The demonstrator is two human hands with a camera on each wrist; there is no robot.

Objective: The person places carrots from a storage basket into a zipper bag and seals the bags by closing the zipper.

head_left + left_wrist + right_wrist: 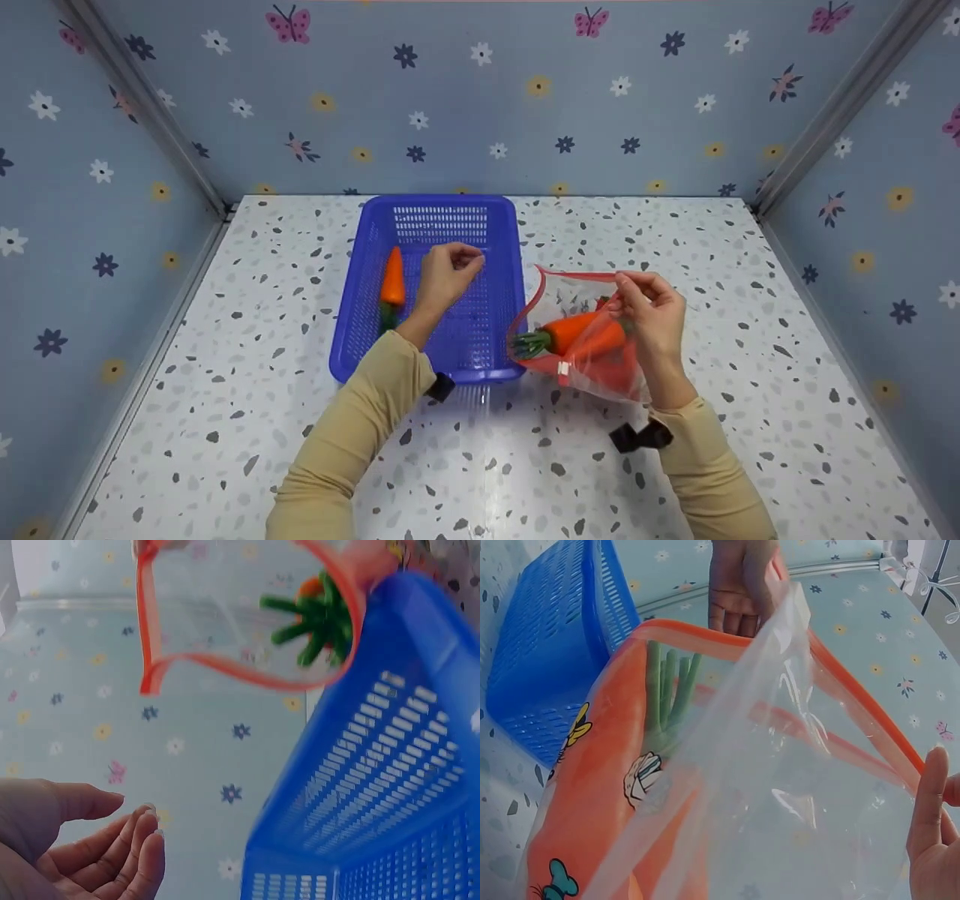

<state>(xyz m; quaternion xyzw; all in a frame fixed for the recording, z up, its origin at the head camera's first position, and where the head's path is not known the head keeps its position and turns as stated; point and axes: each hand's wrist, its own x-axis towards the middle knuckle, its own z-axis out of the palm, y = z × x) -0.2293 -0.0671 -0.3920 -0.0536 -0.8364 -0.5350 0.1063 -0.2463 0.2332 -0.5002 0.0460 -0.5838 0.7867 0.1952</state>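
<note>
My left hand hovers over the blue basket with nothing in its fingers. In the left wrist view the thumb and fingertips stand apart. Along the basket's left side lies an orange toy carrot with a green top. To the basket's right, my right hand pinches the red-edged rim of a clear zip bag, whose mouth gapes toward the basket. Inside the bag is a carrot, its green leaves pointing to the mouth. Printed cartoon figures show on the bag's side.
A speckled white tabletop lies beneath everything. Flower-patterned panels enclose it at the back and both sides. A white slider sits on the bag's near rim, close to the basket's right front corner.
</note>
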